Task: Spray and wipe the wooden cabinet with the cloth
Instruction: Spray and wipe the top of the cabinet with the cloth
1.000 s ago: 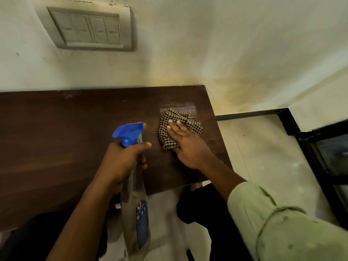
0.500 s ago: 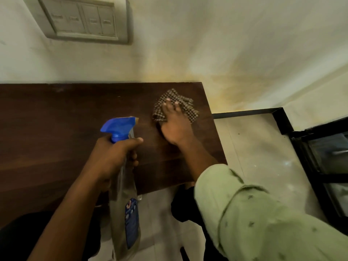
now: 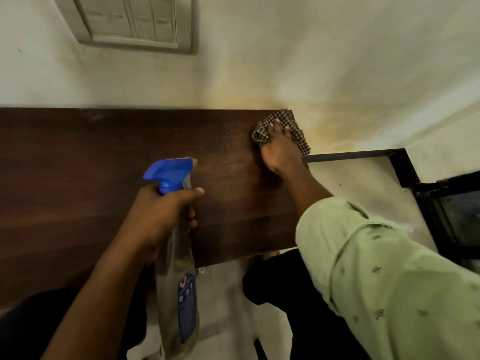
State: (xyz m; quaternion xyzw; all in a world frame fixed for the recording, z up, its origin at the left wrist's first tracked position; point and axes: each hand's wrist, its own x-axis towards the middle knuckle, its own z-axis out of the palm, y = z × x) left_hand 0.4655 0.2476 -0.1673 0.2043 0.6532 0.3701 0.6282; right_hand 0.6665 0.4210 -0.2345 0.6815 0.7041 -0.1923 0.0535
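Observation:
The dark wooden cabinet top runs along the wall. A brown-and-cream checked cloth lies at its far right corner, partly over the edge. My right hand presses flat on the cloth with straight fingers. My left hand grips the neck of a clear spray bottle with a blue trigger head, held upright over the front edge of the cabinet, nozzle pointing right.
A switch plate is on the cream wall above the cabinet. To the right lie a pale tiled floor, a black skirting strip and a black framed door. Dark trouser legs show below.
My right hand has slid the cloth away from me, from the middle of the cabinet's right end to its far right corner. The spray bottle stays held in my left hand.

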